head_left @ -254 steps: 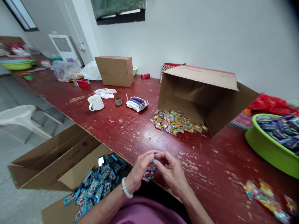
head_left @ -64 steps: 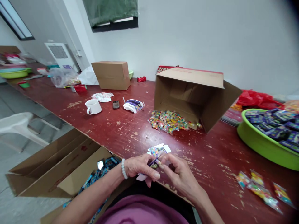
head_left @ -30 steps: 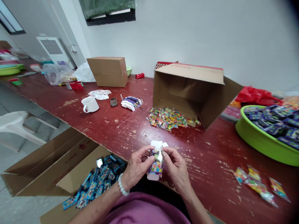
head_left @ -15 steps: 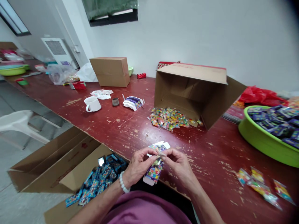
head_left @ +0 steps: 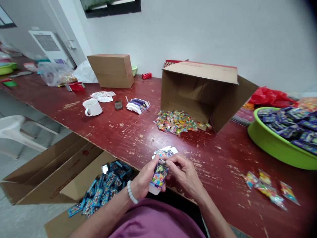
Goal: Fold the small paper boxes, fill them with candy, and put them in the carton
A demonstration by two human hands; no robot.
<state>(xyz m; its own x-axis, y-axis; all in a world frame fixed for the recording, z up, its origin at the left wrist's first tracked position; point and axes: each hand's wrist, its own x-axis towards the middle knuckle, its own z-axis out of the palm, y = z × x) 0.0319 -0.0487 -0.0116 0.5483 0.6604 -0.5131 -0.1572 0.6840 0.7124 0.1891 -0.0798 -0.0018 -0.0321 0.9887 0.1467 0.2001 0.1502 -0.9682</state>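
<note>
Red table (head_left: 138, 132), worn. Cardboard box (head_left: 198, 86), tipped on its side, sachets (head_left: 174, 120) spilled at its mouth. Carton (head_left: 74, 185) at your left, blue packs (head_left: 106, 190) inside. Green basin (head_left: 272, 145), far right. Your left hand (head_left: 143, 180) and right hand (head_left: 185, 173) both pinch one printed packet (head_left: 158, 173), flap open, above the table's near edge.
</note>
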